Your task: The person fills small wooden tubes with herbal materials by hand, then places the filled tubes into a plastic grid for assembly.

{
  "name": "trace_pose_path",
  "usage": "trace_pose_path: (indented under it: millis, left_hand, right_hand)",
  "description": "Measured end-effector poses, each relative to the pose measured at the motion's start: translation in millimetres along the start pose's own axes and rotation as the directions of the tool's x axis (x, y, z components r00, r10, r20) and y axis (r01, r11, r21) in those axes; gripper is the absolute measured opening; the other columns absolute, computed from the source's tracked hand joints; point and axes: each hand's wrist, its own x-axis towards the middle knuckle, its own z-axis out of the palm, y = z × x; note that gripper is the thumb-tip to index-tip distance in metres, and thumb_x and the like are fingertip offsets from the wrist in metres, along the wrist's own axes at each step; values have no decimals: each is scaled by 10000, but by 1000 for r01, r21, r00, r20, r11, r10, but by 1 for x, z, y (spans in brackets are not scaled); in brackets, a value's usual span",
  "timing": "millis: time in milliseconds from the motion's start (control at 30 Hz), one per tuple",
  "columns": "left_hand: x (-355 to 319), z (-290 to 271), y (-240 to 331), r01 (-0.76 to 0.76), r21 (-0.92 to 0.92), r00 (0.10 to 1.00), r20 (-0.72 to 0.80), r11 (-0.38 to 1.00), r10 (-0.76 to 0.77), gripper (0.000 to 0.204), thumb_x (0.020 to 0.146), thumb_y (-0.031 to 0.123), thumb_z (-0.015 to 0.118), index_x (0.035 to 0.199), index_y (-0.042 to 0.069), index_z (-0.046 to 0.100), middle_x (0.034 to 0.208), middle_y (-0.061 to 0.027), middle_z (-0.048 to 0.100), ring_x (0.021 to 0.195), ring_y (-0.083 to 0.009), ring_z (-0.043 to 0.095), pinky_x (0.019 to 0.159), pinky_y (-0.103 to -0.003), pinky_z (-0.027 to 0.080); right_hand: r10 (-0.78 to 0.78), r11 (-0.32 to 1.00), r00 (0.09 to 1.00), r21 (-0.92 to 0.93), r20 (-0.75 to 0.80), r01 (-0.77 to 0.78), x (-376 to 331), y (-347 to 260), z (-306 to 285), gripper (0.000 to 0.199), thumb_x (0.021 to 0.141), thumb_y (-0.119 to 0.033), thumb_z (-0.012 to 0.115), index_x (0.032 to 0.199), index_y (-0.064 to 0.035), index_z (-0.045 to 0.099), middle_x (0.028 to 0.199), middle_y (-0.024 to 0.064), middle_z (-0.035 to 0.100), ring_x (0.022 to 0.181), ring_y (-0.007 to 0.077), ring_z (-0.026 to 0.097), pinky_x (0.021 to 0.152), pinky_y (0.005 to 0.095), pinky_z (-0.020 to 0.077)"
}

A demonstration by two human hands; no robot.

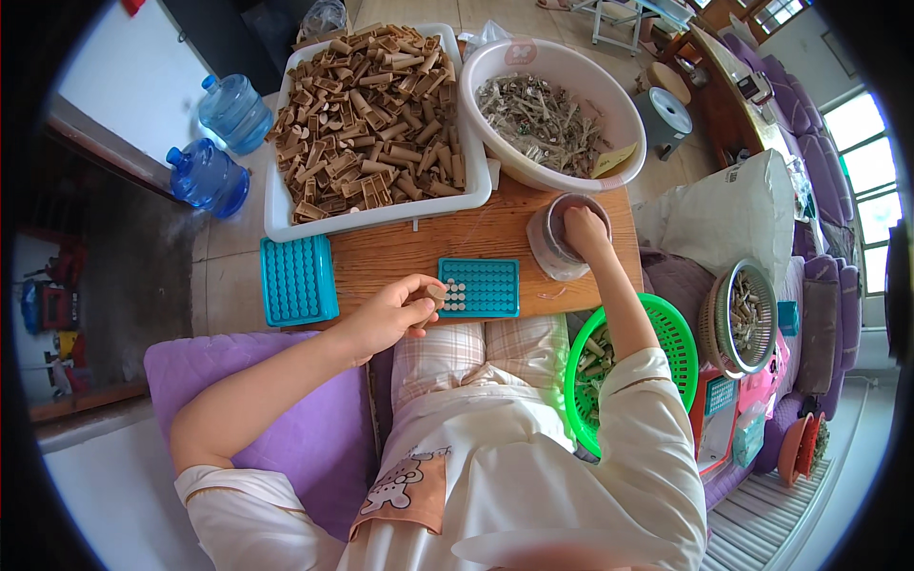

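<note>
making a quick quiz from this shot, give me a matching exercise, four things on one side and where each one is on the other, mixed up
Things:
1. left hand
2. right hand
3. white tray of brown tubes
4. green basket

Places:
A. at the far left of the wooden table
B. inside a small round bowl
C. off the table, by the right elbow
D. holding a small brown piece at the teal grid tray

Pairs: 1-D, 2-B, 3-A, 4-C
</note>
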Motion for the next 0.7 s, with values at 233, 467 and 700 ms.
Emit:
trace_pose_path:
  millis: [233,467,700]
  left_hand:
    - [1,0,1,24,34,1000,-16,999,-24,271,852,148,426,1110,64,437,934,-14,472,841,-88,463,688,-223,421]
    - [1,-1,1,71,-240,995,88,968,-51,249,870,170,413,1108,97,412,1042,-39,476,957,-133,489,686,-267,464]
    - [2,-3,3,-12,-360,999,23,933,22,266,869,196,410,1115,93,409,1038,-52,499,954,-166,521,615,-244,497]
  right_hand:
    - [-25,983,998,182,-52,34,-3,10,-1,148,700,-99,488,724,-42,623,770,200,590,719,334,579,644,404,465]
    - [155,631,988,770,-12,-89,-41,-11,-68,150,721,-34,513,865,-12,546,738,116,576,688,199,577,617,290,449]
    - [57,619,909,729,-413,292,-76,-78,-93,122,716,17,528,807,-29,594,752,89,552,670,167,547,600,258,432]
